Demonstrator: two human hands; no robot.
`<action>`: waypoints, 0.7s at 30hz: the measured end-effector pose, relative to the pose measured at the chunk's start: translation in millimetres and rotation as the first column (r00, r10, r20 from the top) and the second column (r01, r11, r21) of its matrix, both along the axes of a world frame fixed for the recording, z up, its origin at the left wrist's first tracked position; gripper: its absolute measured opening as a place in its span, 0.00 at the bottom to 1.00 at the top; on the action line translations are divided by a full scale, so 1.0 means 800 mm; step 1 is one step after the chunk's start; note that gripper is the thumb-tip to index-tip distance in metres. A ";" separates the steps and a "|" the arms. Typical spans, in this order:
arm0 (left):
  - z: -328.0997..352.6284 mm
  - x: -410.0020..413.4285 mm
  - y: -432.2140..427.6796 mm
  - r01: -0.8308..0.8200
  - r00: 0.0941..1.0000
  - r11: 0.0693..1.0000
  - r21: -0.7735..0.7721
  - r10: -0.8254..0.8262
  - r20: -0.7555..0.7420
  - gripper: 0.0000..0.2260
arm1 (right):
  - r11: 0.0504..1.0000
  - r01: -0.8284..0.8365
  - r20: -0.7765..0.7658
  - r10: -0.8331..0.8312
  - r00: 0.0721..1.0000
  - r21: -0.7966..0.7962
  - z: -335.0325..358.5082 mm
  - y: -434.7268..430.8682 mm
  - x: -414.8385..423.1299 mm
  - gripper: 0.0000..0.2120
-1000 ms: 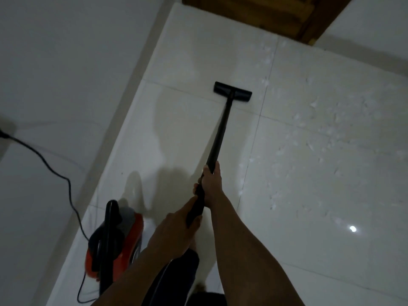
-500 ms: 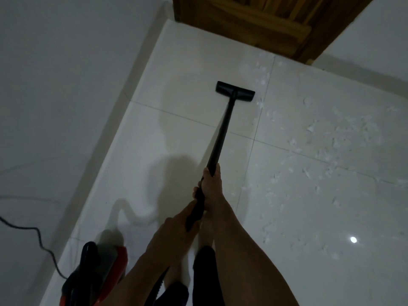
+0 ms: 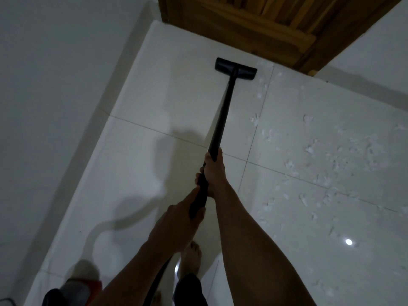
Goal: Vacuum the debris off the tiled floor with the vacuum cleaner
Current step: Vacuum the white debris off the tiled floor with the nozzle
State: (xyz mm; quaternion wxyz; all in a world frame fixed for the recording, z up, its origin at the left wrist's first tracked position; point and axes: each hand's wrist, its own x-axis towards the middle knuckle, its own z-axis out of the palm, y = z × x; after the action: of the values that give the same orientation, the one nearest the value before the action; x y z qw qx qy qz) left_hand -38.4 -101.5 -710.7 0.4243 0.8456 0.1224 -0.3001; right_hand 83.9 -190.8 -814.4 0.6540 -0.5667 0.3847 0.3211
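A person is working a vacuum cleaner over a pale tiled floor (image 3: 154, 177), and the sweeping step is well in hand. Both hands are wrapping the black wand (image 3: 220, 120): the right hand (image 3: 212, 173) is gripping it higher up, fingers closed round the tube, while the left hand (image 3: 176, 226) is clasping the lower end, just behind the right. The wand is reaching forward to the flat black nozzle (image 3: 235, 69), which is lying on the floor near the wooden door (image 3: 254, 25) at the far edge of the room.

The debris (image 3: 320, 155) — pale scraps and flakes — is lying scattered over the tiles to the right of the wand, thickest well to the right and thinning into a line of bits just beside the nozzle's right end. The tiles under and to the left of the wand, toward the wall (image 3: 55, 107), are looking clean. The vacuum's red and black body (image 3: 81, 290) is sitting at the bottom left, only partly in view, and a bare foot (image 3: 191, 259) is standing on the floor beneath the arms.

So the left strip seems done, and most of the mess is waiting. The next move is likely calling for the nozzle to be drawn back and shifted rightward — keeping it flat on the tile so the light flakes are sucked in rather than pushed aside.
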 end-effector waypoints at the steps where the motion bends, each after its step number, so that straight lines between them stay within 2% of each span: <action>1: -0.005 0.016 -0.002 -0.001 1.000 1.000 0.009 0.001 0.002 0.25 | 1.000 -0.003 0.008 0.003 1.000 0.001 -0.002 -0.001 0.017 0.20; 5: -0.021 0.074 -0.004 0.013 1.000 0.999 0.032 -0.013 0.022 0.25 | 0.999 -0.039 0.055 0.040 0.998 -0.016 -0.005 -0.002 0.077 0.14; 12: -0.031 0.137 -0.002 0.039 0.999 0.998 0.043 -0.040 0.018 0.23 | 0.999 -0.037 0.031 0.037 0.999 0.007 -0.009 0.001 0.138 0.13; 21: -0.021 0.110 0.022 0.007 0.992 0.999 0.044 -0.013 0.125 0.23 | 0.998 0.012 0.108 -0.006 0.994 -0.062 0.009 0.025 0.113 0.23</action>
State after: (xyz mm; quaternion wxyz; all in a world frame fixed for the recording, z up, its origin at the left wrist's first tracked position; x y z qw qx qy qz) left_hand 49.3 -83.7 -727.4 0.4113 0.8723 0.0977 -0.2458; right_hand 174.1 -170.4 -807.5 0.6573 -0.6017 0.3611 0.2748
